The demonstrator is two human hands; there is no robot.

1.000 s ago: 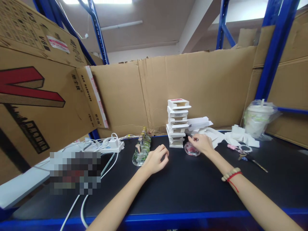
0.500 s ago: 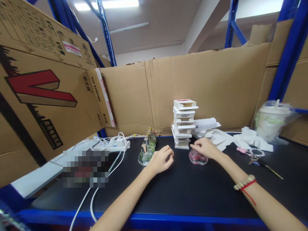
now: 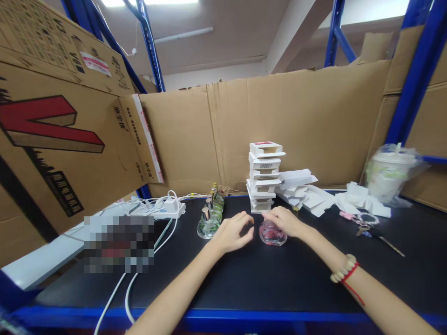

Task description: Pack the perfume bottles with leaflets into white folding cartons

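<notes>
Glass bottle, squat, rounded, clear with a pink-red tint (image 3: 273,236), sits on the black tabletop (image 3: 265,284), under and just left of the right hand (image 3: 286,222). Right hand looks to be grasping it from above by its top; exact finger wrap hidden. Top hold probably steadies it and leaves the glass sides free. Left hand (image 3: 232,232): nothing seen in it, fingers loosely curled, gap to the thumb, just left of the bottle and not touching. Likely there for quick support.

Left of the left hand: row of squat green-tinted clear glass bottles with silver or gold caps (image 3: 206,228), running away from the person. Single file probably saves width. Stack of flat white cardboard boxes (image 3: 264,165) stands beyond both hands, likely piled up for a small footprint. Loose white paper pieces (image 3: 317,200) lie past the right hand, probably out there to leave working room.

Bottle looks: shiny, clear rim round the bottom, pink-red patches showing through its face. Can't tell if it's capped, fingers cover the top. Can't confirm dead upright either.
</notes>
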